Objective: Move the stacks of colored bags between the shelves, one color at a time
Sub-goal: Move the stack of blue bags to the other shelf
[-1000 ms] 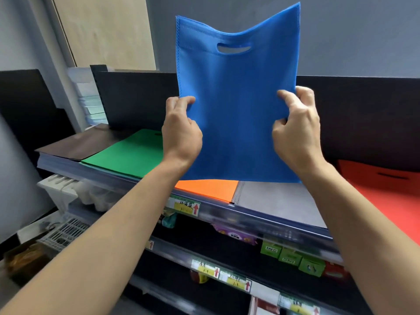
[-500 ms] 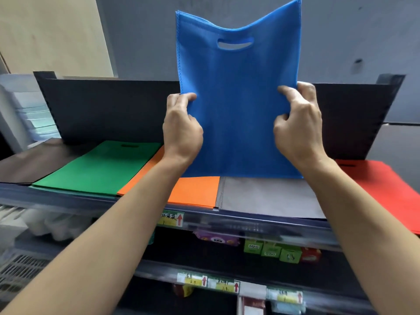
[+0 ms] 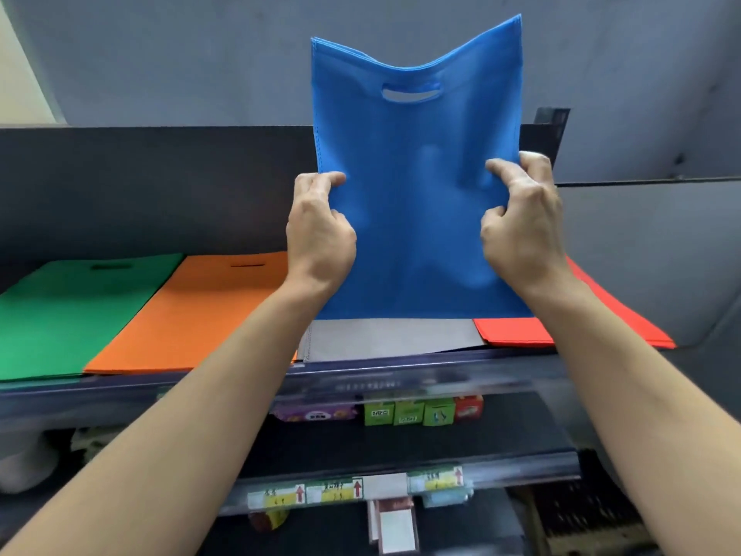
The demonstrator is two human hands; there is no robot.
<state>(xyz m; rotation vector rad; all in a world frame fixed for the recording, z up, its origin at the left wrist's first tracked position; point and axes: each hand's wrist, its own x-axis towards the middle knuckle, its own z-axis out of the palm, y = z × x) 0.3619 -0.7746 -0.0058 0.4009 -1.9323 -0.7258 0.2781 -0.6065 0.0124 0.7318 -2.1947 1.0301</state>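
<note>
Blue bags [image 3: 417, 214] are standing upright above the top shelf [image 3: 361, 375], handle cut-out uppermost, their bottom edge hanging just over the grey bags [image 3: 389, 339] lying flat there (whether touching them, I cannot tell). The left hand [image 3: 318, 234] is gripping the left edge with curled fingers, and the right hand [image 3: 521, 230] is gripping the right edge likewise. Orange bags [image 3: 192, 315] and green bags [image 3: 72, 315] are lying flat left of the grey ones, red bags [image 3: 517, 333] to the right. Small green boxes [image 3: 409, 411] are sitting on the shelf below
</note>
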